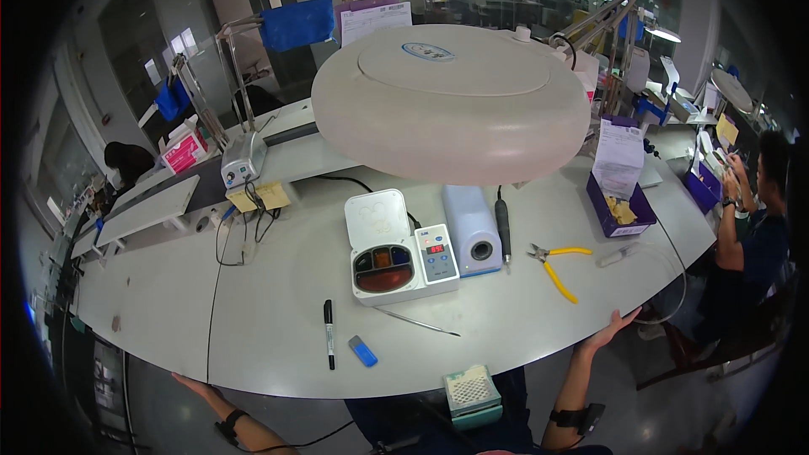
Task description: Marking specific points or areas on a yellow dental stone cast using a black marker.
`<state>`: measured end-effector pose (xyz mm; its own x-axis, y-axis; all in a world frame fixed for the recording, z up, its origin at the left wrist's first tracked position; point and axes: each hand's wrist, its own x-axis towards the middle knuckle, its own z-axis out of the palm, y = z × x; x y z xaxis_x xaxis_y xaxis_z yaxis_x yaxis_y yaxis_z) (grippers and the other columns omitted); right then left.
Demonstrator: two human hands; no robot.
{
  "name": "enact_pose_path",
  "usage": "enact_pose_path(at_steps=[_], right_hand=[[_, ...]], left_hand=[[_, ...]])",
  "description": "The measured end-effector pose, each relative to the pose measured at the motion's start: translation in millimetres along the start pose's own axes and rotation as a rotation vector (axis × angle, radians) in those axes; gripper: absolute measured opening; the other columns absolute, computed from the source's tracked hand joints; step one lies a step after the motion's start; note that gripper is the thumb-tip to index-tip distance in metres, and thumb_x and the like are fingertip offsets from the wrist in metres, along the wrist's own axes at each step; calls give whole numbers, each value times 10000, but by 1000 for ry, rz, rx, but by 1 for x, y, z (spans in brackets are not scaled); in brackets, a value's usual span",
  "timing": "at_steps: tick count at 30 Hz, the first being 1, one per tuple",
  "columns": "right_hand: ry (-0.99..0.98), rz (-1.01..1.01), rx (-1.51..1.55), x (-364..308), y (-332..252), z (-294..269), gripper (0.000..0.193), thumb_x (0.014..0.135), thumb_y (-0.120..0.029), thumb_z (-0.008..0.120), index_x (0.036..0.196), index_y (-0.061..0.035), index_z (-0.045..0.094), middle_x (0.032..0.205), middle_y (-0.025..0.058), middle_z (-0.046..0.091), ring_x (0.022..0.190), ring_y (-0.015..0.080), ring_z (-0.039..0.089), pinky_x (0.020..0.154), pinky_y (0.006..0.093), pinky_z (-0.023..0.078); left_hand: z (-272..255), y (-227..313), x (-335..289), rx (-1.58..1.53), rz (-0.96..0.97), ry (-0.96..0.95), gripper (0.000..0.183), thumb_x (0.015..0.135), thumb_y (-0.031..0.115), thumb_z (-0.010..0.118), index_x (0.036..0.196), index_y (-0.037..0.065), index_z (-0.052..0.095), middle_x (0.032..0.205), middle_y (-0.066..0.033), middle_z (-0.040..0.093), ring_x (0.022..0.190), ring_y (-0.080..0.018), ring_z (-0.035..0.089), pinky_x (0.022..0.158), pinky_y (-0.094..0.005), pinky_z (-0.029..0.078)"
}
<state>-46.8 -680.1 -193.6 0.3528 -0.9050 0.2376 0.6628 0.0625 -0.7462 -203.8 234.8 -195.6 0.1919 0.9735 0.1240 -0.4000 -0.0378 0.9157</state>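
Note:
My left hand [195,385] is at the near left table edge, fingers stretched out and partly hidden by the edge. At the near right edge, my right hand [608,331] touches the rim, its fingers apart. Neither holds anything. Between them on the table lie a black-and-white marker [329,335], a small blue block [363,351] and a thin metal carving tool [421,323]. Behind these stands a white heating pot [396,293], its lid raised and several dark and amber compartments showing. Wire cutters [552,268] with yellow handles lie spread apart nearer my right hand.
A large round white lamp [451,131] hangs over the table's far side. Below it are a white-and-blue unit [472,236] and a black handpiece [503,223]. A purple bin [622,223] stands right. A green box [474,413] is by my lap. Another person [754,227] sits at right.

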Motion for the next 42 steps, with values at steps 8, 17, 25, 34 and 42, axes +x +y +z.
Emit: enact_pose_path(at_steps=[8,17,25,34,42], right_hand=[[49,19,29,2,-1,5,775,1008,-198,443,1679,-83,74,1682,214,252,1499,362,350,1228,467,306],[47,-82,-249,43,40,-62,745,1003,-187,494,1664,-49,180,1670,193,275,1474,346,353,1231,436,277],[-137,-219,-545,121,95,-83,729,947,-207,557,1595,-10,287,1495,318,433,1312,474,501,1145,610,424],[-294,-204,-549,-8,108,36,723,949,-215,556,1590,-8,292,1476,311,445,1292,464,510,1137,600,428],[-328,-117,-483,-18,134,54,718,951,-221,556,1586,-7,297,1460,304,457,1274,455,518,1130,590,431]], left_hand=[[-7,-12,12,46,-101,109,761,995,550,418,1501,-16,457,1478,-187,548,1326,-355,546,1085,-469,463],[-9,-14,5,68,-52,39,670,1060,460,307,1481,-30,486,1444,-190,574,1331,-332,549,1128,-452,429],[-40,-56,-1,49,16,146,604,1112,539,420,1208,5,684,1127,-70,692,998,-180,623,912,-350,492],[-23,-29,-4,106,-34,46,704,1069,620,427,1369,8,601,1259,-83,690,1112,-175,655,945,-314,502],[-2,0,-27,64,-149,19,502,962,458,611,1212,25,653,1076,-58,614,983,-180,590,905,-323,465]])
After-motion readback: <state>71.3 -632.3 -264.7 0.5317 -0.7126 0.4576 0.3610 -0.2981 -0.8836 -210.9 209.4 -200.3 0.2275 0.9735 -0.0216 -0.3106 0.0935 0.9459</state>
